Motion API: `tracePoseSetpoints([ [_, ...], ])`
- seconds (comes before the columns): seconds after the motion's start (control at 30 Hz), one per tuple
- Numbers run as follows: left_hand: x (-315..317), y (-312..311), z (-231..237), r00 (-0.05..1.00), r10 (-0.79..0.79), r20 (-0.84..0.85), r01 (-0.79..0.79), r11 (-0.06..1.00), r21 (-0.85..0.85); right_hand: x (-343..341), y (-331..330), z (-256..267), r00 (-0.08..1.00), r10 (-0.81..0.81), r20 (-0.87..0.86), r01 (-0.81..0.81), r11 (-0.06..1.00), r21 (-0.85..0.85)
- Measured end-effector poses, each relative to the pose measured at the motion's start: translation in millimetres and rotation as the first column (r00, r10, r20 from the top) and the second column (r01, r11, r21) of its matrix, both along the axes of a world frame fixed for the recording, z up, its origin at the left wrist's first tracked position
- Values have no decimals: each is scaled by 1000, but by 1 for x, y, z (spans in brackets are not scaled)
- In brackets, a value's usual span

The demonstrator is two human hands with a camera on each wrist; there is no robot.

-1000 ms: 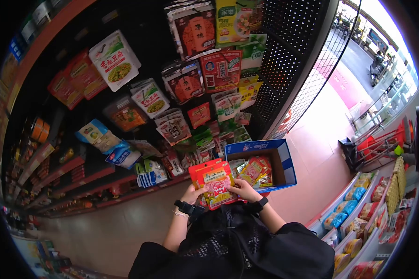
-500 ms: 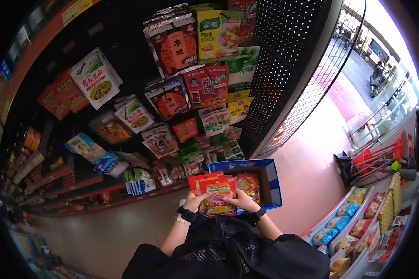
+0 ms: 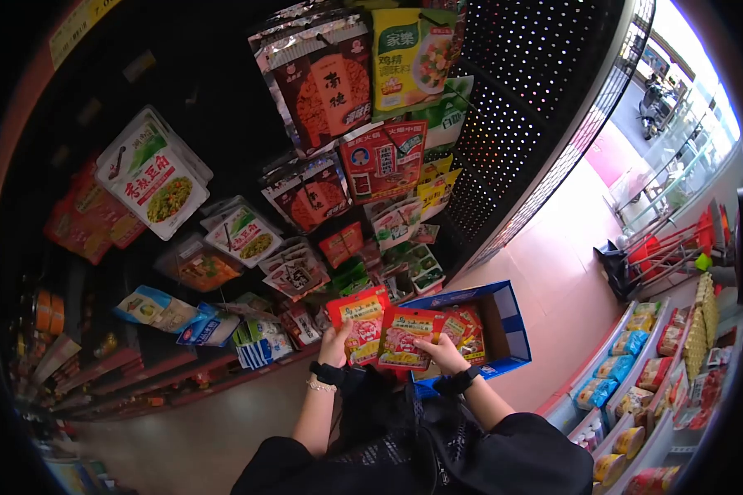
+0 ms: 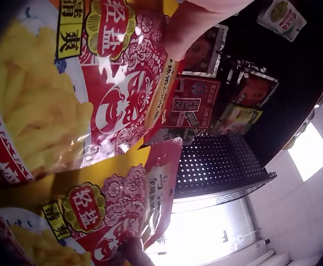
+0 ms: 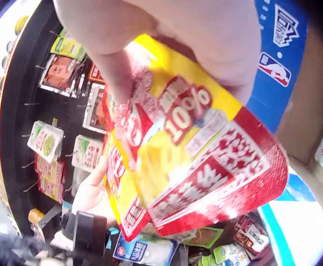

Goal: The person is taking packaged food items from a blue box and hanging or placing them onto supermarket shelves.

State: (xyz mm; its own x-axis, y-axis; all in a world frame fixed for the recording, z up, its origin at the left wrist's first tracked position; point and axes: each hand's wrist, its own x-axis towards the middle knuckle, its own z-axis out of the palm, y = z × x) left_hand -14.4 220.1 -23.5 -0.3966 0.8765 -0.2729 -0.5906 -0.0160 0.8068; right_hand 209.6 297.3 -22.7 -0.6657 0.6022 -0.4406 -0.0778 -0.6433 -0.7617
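My left hand grips a red and yellow foil food packet by its edge. In the left wrist view, pale yellow strips and a red and white pattern show on the front of this packet. My right hand pinches a matching packet, thumb on its front. This one lies beside the left packet, its left edge close to it, and overlaps the near-left side of a blue open box. Inside the box lie more red and yellow packets, partly covered by the held one.
A black shelf rack ahead carries hanging seasoning pouches and boxed tofu packs. A perforated black panel ends the rack at right. Low shelves of packaged goods stand at lower right, with red-handled tools behind.
The packets, earlier stacked over each other between both hands, are now spread side by side. My right hand has drawn one rightward; the left hand keeps the other. The head view has shifted.
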Motion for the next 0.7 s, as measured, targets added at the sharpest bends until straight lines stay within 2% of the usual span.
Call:
tracePoseSetpoints([
  [0.03, -3, 0, -7, 996, 49, -69, -54, 996, -76, 0, 1, 1, 1000, 11, 4, -12, 997, 72],
  [0.07, -12, 7, -20, 992, 60, -114, -66, 997, -46, -3, 7, -4, 1000, 20, 12, -21, 997, 68],
  [0.13, -26, 24, -18, 906, 44, -420, -63, 998, -29, -18, 21, -20, 995, 52, -85, -50, 998, 23],
  [0.17, -34, 35, -21, 896, 40, -443, -72, 996, -55, -24, 27, -18, 995, 94, -18, -91, 991, 100],
  [0.2, -39, 44, -25, 887, 34, -460, -79, 994, -81, -34, 34, -11, 995, 97, -9, -95, 991, 96],
  [0.27, -43, 50, -32, 894, 35, -447, -77, 994, -77, -53, 38, 3, 982, 181, 46, -187, 962, 198],
  [0.3, -48, 57, -38, 899, 27, -436, -61, 996, -64, -64, 37, 0, 989, 142, -49, -130, 973, 191],
  [0.33, -53, 64, -44, 904, 19, -427, -45, 998, -50, -69, 37, 2, 989, 142, -47, -130, 972, 194],
  [0.47, -56, 78, -51, 902, 4, -431, -23, 999, -39, -76, 31, -10, 989, 140, -53, -131, 981, 140],
  [0.53, -57, 83, -61, 912, 3, -411, -23, 999, -43, -75, 27, -18, 990, 82, -112, -75, 995, 70],
  [0.7, -59, 89, -77, 915, 11, -403, -30, 999, -41, -68, 22, -27, 999, 30, -42, -30, 999, 12],
])
